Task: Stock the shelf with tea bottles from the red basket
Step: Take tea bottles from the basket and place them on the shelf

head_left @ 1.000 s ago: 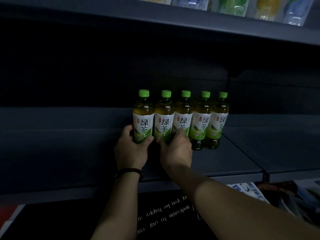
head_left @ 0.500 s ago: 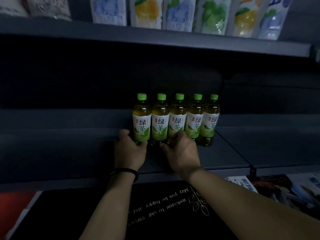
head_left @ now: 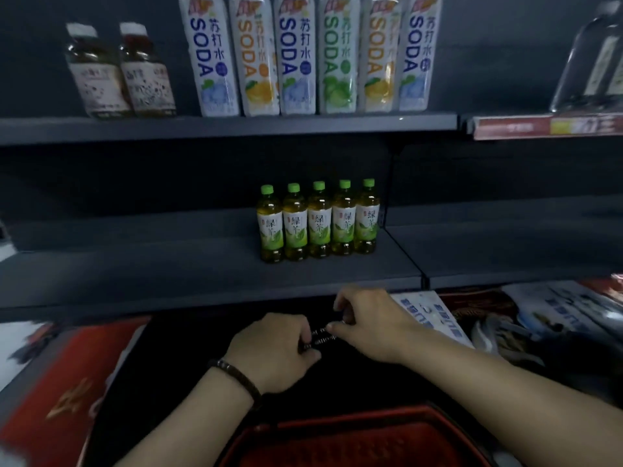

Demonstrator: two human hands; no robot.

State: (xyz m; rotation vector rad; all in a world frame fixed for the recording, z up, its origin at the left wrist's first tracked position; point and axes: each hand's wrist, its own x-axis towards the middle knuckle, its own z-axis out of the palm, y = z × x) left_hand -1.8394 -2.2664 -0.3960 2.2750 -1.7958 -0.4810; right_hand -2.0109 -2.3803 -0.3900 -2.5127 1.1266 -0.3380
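Several green tea bottles [head_left: 318, 220] with green caps stand upright in one tight row on the middle grey shelf [head_left: 202, 274]. Below the shelf's front edge, my left hand [head_left: 273, 348] and my right hand [head_left: 367, 321] hover close together, fingers loosely curled, holding nothing. Both are apart from the bottles. The red basket [head_left: 354, 436] sits at the bottom of the view, under my forearms; I see no bottle inside it.
The upper shelf [head_left: 236, 128] carries tall soda water bottles [head_left: 303, 55], two dark drink bottles [head_left: 118, 75] at the left and a clear bottle [head_left: 590, 59] at the right. A black mat with white lettering [head_left: 188, 358] lies below; printed packages [head_left: 556, 318] lie at the right.
Both hands let go of the leftmost bottles and drew back down off the shelf toward the basket. The camera tilted up and back, revealing the upper shelf and the basket.
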